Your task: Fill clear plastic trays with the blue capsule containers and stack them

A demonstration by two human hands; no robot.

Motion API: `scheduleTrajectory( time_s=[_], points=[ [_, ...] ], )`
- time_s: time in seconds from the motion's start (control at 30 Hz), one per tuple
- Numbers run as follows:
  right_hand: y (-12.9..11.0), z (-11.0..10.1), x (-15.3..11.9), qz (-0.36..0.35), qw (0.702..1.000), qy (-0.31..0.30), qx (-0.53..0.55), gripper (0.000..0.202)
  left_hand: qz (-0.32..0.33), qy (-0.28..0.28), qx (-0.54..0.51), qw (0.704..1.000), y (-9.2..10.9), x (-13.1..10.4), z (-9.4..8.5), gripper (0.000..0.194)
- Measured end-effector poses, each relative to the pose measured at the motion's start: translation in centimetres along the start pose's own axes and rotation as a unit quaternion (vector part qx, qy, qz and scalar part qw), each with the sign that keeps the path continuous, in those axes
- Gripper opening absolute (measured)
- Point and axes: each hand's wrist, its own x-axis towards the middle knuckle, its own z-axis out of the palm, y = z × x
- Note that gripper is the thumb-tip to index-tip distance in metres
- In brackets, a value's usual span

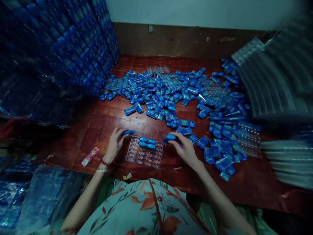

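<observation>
A clear plastic tray (pixel 132 155) with rows of oval hollows lies on the table close to my body. Several blue packets (pixel 147 143) sit side by side in its upper rows. At the tray's upper left corner, my left hand (pixel 114 145) pinches a blue packet (pixel 128 132) between thumb and fingers. To the right of the tray, my right hand (pixel 183 147) grips another blue packet (pixel 170 137), held a little above the table.
Loose blue packets (pixel 158 106) are heaped across the dark red table (pixel 102 120), with more clear trays among them. Tall wrapped stacks (pixel 85 42) rise at left; stacked trays (pixel 276 78) stand at right. A pink wrapper (pixel 90 156) lies near the front edge.
</observation>
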Motion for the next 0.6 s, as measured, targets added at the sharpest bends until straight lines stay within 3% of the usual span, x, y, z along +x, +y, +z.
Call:
scheduleTrajectory(
  time_s=[0.07, 0.13, 0.23, 0.3, 0.43, 0.6],
  points=[
    [-1.0, 1.3, -3.2, 0.054, 0.995, 0.030, 0.074, 0.022, -0.003, -0.003, 0.000, 1.000, 0.5, -3.4, -1.1, 0.020],
    [-1.9, 3.5, -5.4, 0.082, 0.987, 0.042, 0.129, 0.023, 0.000, -0.028, -0.004, 1.000, 1.2, -5.7, -1.1, 0.026],
    [-2.2, 6.6, -6.4, 0.040, 0.987, 0.064, 0.144, 0.021, 0.023, -0.036, -0.006, 0.999, 2.0, -7.1, 0.5, 0.031],
    [-1.9, 7.6, -6.1, -0.018, 0.991, 0.074, 0.115, 0.023, 0.056, -0.040, 0.018, 0.997, 2.1, -7.0, 1.6, 0.029],
    [-1.7, 6.6, -5.0, -0.131, 0.991, 0.004, -0.033, 0.031, 0.156, -0.073, 0.077, 0.982, 2.0, -6.6, 2.4, 0.029],
    [-3.4, 5.2, -3.5, -0.187, 0.959, -0.078, -0.197, 0.022, 0.260, -0.101, 0.103, 0.955, 2.7, -6.4, 2.0, 0.035]
  ],
)
